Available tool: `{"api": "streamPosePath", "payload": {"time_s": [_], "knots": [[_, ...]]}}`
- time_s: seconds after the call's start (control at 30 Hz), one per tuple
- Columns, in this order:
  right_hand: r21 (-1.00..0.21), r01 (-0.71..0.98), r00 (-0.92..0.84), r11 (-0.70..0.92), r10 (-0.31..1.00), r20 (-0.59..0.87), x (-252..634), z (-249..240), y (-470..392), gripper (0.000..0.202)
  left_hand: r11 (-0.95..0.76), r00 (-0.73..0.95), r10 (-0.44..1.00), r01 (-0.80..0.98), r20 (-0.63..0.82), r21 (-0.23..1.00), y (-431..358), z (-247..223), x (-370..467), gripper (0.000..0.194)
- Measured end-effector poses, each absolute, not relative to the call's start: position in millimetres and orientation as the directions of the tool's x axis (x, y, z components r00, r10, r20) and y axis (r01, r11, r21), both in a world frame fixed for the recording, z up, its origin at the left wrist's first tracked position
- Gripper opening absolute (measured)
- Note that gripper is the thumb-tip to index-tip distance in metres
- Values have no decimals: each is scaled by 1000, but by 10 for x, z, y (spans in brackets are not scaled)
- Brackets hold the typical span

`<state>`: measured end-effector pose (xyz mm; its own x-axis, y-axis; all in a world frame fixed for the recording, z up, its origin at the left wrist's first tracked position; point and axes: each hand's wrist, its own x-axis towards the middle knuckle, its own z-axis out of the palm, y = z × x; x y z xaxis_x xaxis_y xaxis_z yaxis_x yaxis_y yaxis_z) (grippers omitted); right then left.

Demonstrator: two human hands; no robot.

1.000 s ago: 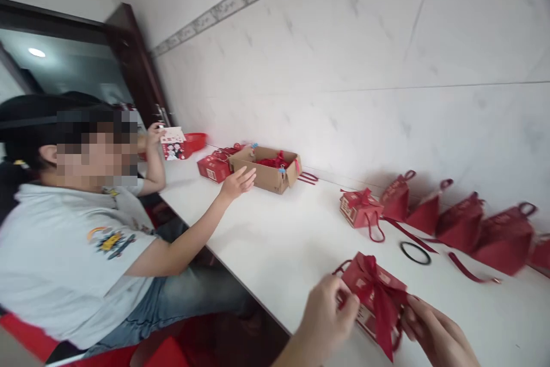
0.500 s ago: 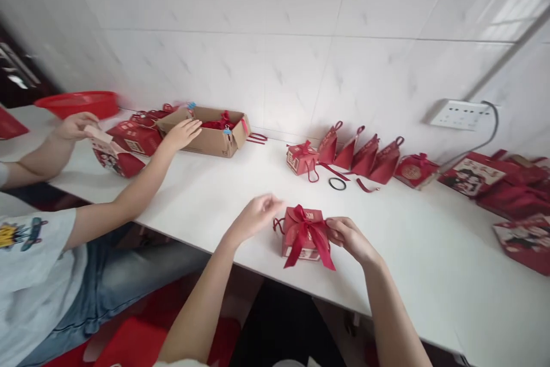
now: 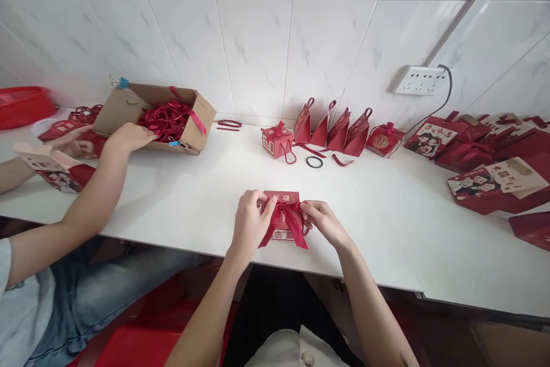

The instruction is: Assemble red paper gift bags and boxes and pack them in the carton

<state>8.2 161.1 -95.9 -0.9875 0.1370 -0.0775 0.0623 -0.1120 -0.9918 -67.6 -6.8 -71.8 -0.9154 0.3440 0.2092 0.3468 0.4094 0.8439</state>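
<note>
Small red gift box point(image 3: 281, 196) on the white table point(image 3: 206, 201), near its front edge, crimson ribbon bow point(image 3: 295, 229) on top, both hands at the bow.
Left hand point(image 3: 252, 219): thumb and fingertips pinched together on the bow's left side. Right hand point(image 3: 323, 221): thumb and forefinger closed on its right side, other fingers curled beneath. Ribbon tails hang down the box front. Beyond the box: a black ring point(image 3: 314, 166), lying flat; a cord-handled red box point(image 3: 273, 146), also bowed; four pointed red boxes point(image 3: 356, 137) in a row, loops up. Far right, more red boxes, partly overlapping. To the left, a co-worker's hand point(image 3: 130, 137) at the rim of a cardboard carton point(image 3: 194, 148) holding tangled red ribbons point(image 3: 165, 118); red basin point(image 3: 26, 115) past it.
</note>
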Motion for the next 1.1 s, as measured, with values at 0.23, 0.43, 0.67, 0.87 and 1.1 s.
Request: {"api": "streamPosePath", "payload": {"time_s": [0.23, 0.43, 0.67, 0.87, 1.1], "knots": [[-972, 38, -985, -230, 157, -76, 82, -1070, 1541, 42, 305, -967, 229, 181, 113, 935, -115, -870, -589, 26], [-961, 7, -976, -277, 206, -67, 90, -1072, 1503, 42, 214, -982, 137, 156, 129, 964, -86, -932, -563, 18], [-963, -2, -955, -270, 286, -78, 99, -1168, 1451, 41, 180, -984, 144, 133, 108, 975, -49, -969, -552, 12], [-994, -19, -931, -108, 365, -21, 188, -1167, 1615, 36, 222, -960, 280, 87, 22, 971, -74, -919, -607, 14], [-935, -27, -996, 355, 72, 56, 353, -1033, 1677, 111, 293, -920, 390, 83, -39, 952, -137, -841, -634, 30]]}}
